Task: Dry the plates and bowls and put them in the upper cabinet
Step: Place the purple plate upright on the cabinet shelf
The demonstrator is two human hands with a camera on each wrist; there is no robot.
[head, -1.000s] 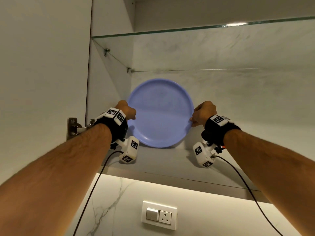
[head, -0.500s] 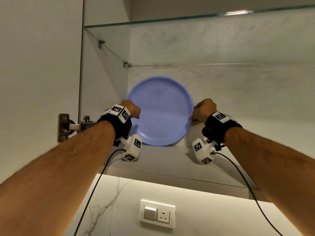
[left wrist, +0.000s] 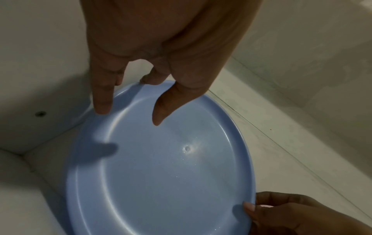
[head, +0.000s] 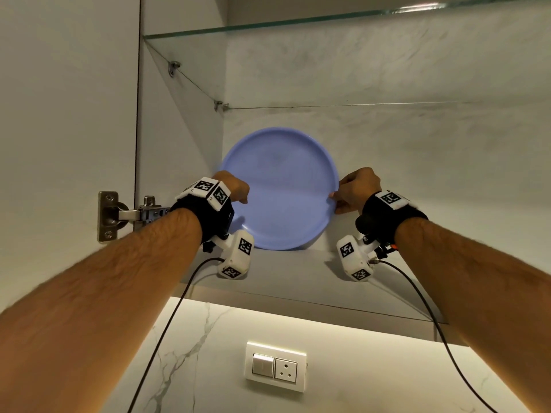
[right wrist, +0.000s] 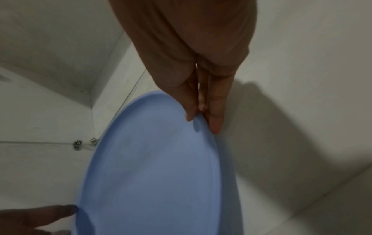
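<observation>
A round blue plate (head: 280, 192) (left wrist: 171, 167) (right wrist: 151, 174) stands on its edge on the bottom shelf (head: 292, 272) of the upper cabinet, tilted back toward the rear wall near the left corner. My left hand (head: 234, 186) (left wrist: 128, 117) is at its left rim with straight fingers; one fingertip touches the rim's edge, while thumb and forefinger stand over the plate's face. My right hand (head: 337, 198) (right wrist: 201, 122) pinches the right rim, thumb in front and fingers behind.
A glass shelf (head: 328, 19) spans the cabinet above the plate. The open door (head: 59, 114) and its metal hinge (head: 125, 216) are at the left. Bare shelf stretches to the plate's right. A switch and socket plate (head: 275, 366) sits on the marble wall below.
The plate stays upright on the shelf with both hands at its rim. The left thumb has reached a little farther over the plate's face. My view has shifted slightly.
</observation>
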